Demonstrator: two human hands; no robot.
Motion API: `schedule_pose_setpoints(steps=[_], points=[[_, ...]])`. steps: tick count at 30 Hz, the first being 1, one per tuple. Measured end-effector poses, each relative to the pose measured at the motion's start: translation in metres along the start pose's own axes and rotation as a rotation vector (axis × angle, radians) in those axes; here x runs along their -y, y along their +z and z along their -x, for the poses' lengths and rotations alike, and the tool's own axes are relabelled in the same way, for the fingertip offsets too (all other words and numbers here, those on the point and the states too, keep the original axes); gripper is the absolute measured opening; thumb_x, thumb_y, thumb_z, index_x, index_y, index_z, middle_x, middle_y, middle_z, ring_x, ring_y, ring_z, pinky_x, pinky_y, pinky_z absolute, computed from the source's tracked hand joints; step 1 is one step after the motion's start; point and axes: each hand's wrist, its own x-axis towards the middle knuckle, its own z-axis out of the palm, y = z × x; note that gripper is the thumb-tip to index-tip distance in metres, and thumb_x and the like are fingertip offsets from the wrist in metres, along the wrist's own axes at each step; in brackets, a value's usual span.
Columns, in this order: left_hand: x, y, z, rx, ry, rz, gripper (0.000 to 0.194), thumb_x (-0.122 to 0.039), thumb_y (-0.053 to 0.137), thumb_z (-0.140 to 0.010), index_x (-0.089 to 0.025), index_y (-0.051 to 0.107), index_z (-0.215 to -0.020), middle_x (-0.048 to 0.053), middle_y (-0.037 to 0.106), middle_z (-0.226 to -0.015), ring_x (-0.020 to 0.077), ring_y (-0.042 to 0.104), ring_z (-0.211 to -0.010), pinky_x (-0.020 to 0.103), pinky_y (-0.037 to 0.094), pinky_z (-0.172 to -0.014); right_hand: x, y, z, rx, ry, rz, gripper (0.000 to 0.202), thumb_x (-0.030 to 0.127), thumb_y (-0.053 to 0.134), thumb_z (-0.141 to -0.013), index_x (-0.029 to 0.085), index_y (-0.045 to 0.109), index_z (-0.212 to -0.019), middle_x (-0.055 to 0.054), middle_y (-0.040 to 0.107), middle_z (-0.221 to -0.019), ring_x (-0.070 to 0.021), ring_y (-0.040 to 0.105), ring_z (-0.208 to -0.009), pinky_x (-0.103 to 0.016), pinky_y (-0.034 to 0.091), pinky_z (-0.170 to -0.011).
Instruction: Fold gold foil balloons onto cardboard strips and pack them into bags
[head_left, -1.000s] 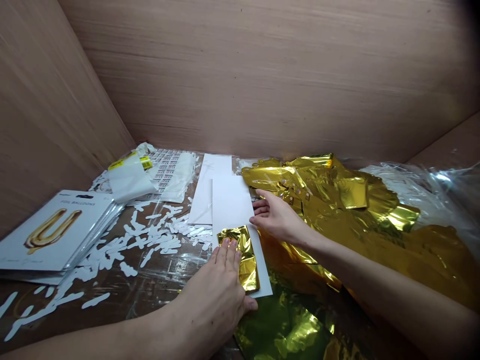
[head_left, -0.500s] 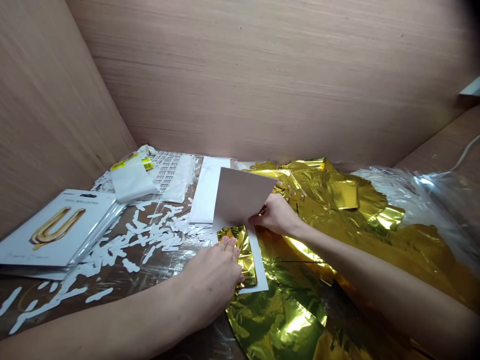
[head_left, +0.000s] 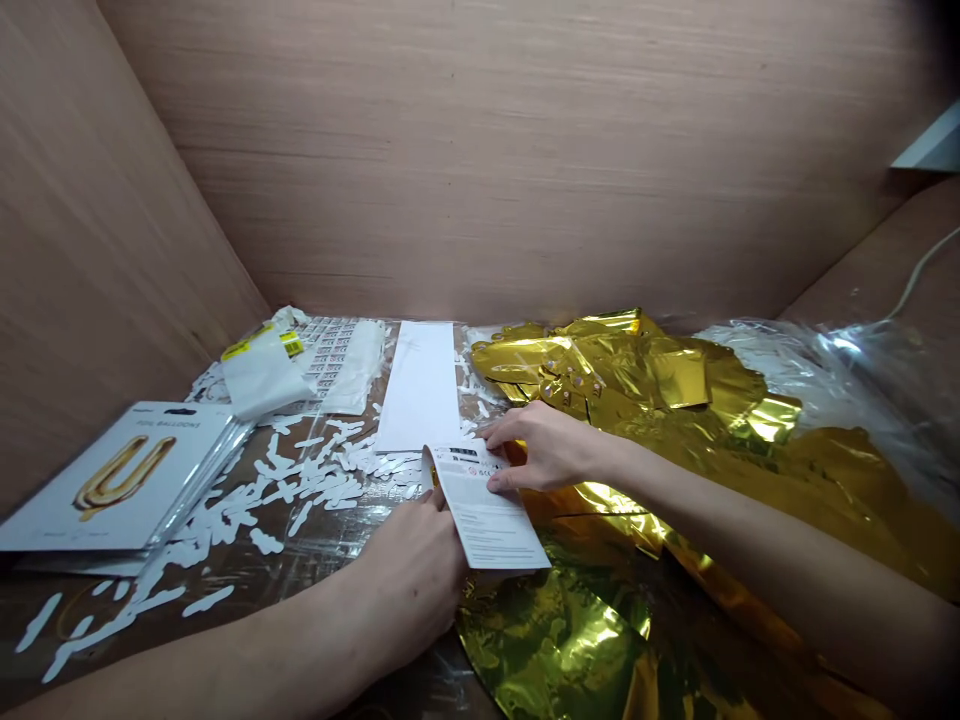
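A folded white card [head_left: 491,520] with small printed text lies in the middle, its printed flap facing up. My left hand [head_left: 420,565] is at the card's left edge, with its fingers partly hidden under the flap. Above the card's upper right part, my right hand [head_left: 536,445] has its thumb and fingers apart, the thumb touching or very near the flap. A bit of gold foil shows at the fold. Large sheets of gold foil [head_left: 562,630] lie beside and below the card. Behind it is a stack of blank white cards [head_left: 418,385].
Packs labelled foil balloons [head_left: 120,475] are stacked at the left. White paper strips [head_left: 300,480] are scattered near them. Sticker sheets [head_left: 341,360] and a white and yellow wrapper [head_left: 266,370] lie at the back left. Clear plastic [head_left: 840,385] is heaped at the right.
The raised flap has come down over the small folded gold foil and my left fingers, showing its printed side. My right hand has opened from its hold on the flap.
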Motion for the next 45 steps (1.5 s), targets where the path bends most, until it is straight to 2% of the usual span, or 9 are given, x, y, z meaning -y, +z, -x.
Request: schedule_pose_setpoints(steps=[3, 7, 11, 14, 21, 28, 32, 40, 45], points=[[0.000, -0.003, 0.008, -0.015, 0.048, -0.026, 0.054, -0.007, 0.054, -0.084, -0.011, 0.065, -0.136, 0.020, 0.066, -0.135, 0.0382, 0.060, -0.126, 0.053, 0.047, -0.107, 0.003, 0.005, -0.005, -0.014, 0.054, 0.028, 0.060, 0.050, 0.089, -0.069, 0.017, 0.071, -0.115, -0.010, 0.072, -0.098, -0.0239, 0.065, -0.086, -0.033, 0.048, -0.075], [0.018, -0.038, 0.025, 0.018, 0.143, 0.127, 0.032, -0.025, 0.060, -0.091, -0.021, 0.074, -0.120, 0.013, 0.072, -0.127, 0.0301, 0.066, -0.117, 0.041, 0.048, -0.105, 0.003, 0.017, -0.011, -0.062, 0.077, 0.028, 0.074, 0.044, 0.093, -0.064, 0.015, 0.062, -0.124, -0.013, 0.066, -0.111, -0.0293, 0.061, -0.101, -0.038, 0.048, -0.083], [0.053, -0.066, 0.016, -0.042, -0.207, 0.133, 0.037, -0.054, 0.066, -0.087, -0.023, 0.081, -0.100, 0.010, 0.078, -0.087, 0.0294, 0.073, -0.082, 0.036, 0.053, -0.075, 0.008, 0.016, -0.017, -0.019, 0.076, 0.064, 0.069, 0.045, 0.094, -0.063, 0.012, 0.062, -0.114, -0.014, 0.064, -0.106, -0.0300, 0.059, -0.099, -0.041, 0.048, -0.083], [0.075, -0.058, -0.007, -0.293, -0.258, 0.139, 0.054, -0.053, 0.071, -0.082, -0.019, 0.073, -0.124, 0.013, 0.076, -0.114, 0.0325, 0.069, -0.105, 0.036, 0.050, -0.086, 0.014, 0.010, -0.021, -0.023, 0.018, 0.164, 0.059, 0.047, 0.092, -0.066, 0.012, 0.064, -0.105, -0.013, 0.064, -0.106, -0.0288, 0.057, -0.099, -0.040, 0.046, -0.084], [0.081, -0.046, -0.021, -0.231, -0.216, 0.421, 0.029, -0.040, 0.068, -0.084, -0.019, 0.079, -0.100, 0.006, 0.078, -0.095, 0.0224, 0.070, -0.084, 0.027, 0.048, -0.074, 0.021, 0.002, -0.017, -0.035, 0.015, 0.151, 0.052, 0.047, 0.090, -0.066, 0.016, 0.066, -0.100, -0.006, 0.064, -0.094, -0.0219, 0.056, -0.087, -0.029, 0.038, -0.069], [0.090, -0.043, -0.020, -0.019, -0.099, 0.967, 0.039, -0.051, 0.071, -0.085, -0.012, 0.076, -0.080, 0.003, 0.065, -0.063, 0.0143, 0.055, -0.054, 0.022, 0.039, -0.052, 0.005, -0.010, -0.031, -0.086, 0.127, -0.442, 0.049, 0.037, 0.097, -0.050, 0.014, 0.074, -0.086, 0.001, 0.067, -0.075, -0.0151, 0.059, -0.069, -0.024, 0.040, -0.060], [0.098, -0.047, -0.020, -0.136, -0.108, 1.244, 0.043, -0.052, 0.079, -0.080, -0.010, 0.079, -0.085, 0.008, 0.072, -0.073, 0.0167, 0.063, -0.063, 0.025, 0.049, -0.061, 0.002, -0.019, -0.027, -0.178, 0.147, -0.883, 0.049, 0.046, 0.093, -0.057, 0.010, 0.077, -0.086, -0.003, 0.074, -0.078, -0.0165, 0.065, -0.070, -0.026, 0.050, -0.064], [0.087, -0.039, -0.035, -0.613, -0.115, 1.636, 0.040, -0.042, 0.089, -0.074, -0.008, 0.078, -0.092, 0.014, 0.078, -0.089, 0.0224, 0.073, -0.080, 0.035, 0.061, -0.079, 0.011, -0.031, 0.022, -0.355, 0.284, -1.155, 0.043, 0.047, 0.084, -0.075, 0.009, 0.073, -0.091, -0.013, 0.075, -0.089, -0.0195, 0.073, -0.076, -0.030, 0.061, -0.066], [0.072, -0.033, -0.039, -0.603, -0.119, 1.716, 0.034, -0.035, 0.086, -0.079, -0.009, 0.078, -0.097, 0.013, 0.078, -0.098, 0.0213, 0.073, -0.084, 0.033, 0.061, -0.077, 0.018, -0.023, 0.028, -0.414, 0.230, -0.957, 0.035, 0.049, 0.068, -0.091, 0.014, 0.060, -0.088, -0.001, 0.064, -0.062, -0.0134, 0.062, -0.047, -0.022, 0.051, -0.038]])
